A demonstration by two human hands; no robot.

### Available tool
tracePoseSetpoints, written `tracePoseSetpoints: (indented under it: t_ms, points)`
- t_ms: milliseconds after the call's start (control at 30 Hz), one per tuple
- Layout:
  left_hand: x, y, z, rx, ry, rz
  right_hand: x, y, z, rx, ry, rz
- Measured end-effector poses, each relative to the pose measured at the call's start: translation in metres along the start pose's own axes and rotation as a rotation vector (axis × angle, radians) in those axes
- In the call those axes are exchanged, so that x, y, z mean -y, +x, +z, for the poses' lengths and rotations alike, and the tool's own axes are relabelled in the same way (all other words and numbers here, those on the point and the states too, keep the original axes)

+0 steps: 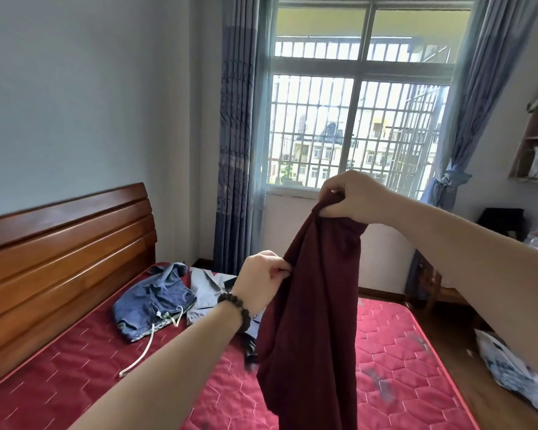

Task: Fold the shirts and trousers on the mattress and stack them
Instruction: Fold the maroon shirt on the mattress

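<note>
Two hands hold one garment in the air, and that is about all we can count as started. Our right hand (351, 197) is raised in front of the window, fingers bunched round the top of a dark maroon garment (311, 321); our left hand (258, 282), with a bead bracelet (235, 308) at the wrist, pinches its edge lower down. The cloth hangs in loose vertical folds between and below them, its lower end out of view, so we cannot tell whether it is a shirt or trousers.

Beyond the hands, on the red quilted mattress (401, 352), blue denim trousers (151, 302) with a white drawstring lie crumpled near the wooden headboard (62, 252). Just beside them a grey shirt (204, 290) lies rumpled, partly hidden by our left arm. Something dark shows under the hanging cloth, too hidden to name.

We see no folded piece and no stack anywhere on the bed. By our judgement the task is near its beginning: this garment needs spreading out and folding, then the two others, then stacking.
</note>
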State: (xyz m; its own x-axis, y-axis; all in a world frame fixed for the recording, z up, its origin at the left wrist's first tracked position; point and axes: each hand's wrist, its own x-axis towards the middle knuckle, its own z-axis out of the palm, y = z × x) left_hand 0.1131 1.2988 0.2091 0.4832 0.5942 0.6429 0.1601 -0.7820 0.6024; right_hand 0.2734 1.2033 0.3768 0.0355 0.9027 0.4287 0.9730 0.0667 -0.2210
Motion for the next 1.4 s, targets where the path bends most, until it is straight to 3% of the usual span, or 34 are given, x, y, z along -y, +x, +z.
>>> tracePoseSetpoints:
  t_ms: [233,433,600,800,900,1100,1300,1400]
  points:
    - [-0.011,0.016,-0.021,-0.176,0.018,-0.036,-0.020,-0.009,-0.014,-0.050,-0.042,0.082]
    - [-0.047,-0.010,0.005,-0.063,0.109,-0.067,-0.018,-0.004,-0.008,-0.116,-0.075,0.138]
    - [-0.063,-0.029,0.039,0.038,0.406,-0.182,-0.013,0.000,0.000,-0.092,-0.066,0.187]
    - [-0.055,-0.033,0.057,0.043,0.554,-0.224,-0.017,-0.003,0.005,-0.099,-0.068,0.213]
    - [-0.038,-0.033,0.053,0.047,0.505,-0.203,-0.024,-0.007,-0.002,-0.113,-0.034,0.215]
    - [-0.006,-0.023,0.021,-0.029,0.099,-0.012,-0.043,-0.021,-0.020,-0.079,-0.043,0.147]
    - [-0.002,0.006,-0.032,0.087,-0.024,0.020,-0.054,-0.032,-0.035,0.029,-0.090,0.113]
    - [-0.011,0.026,-0.055,-0.069,-0.052,0.045,-0.053,-0.035,-0.037,-0.128,-0.018,0.050]
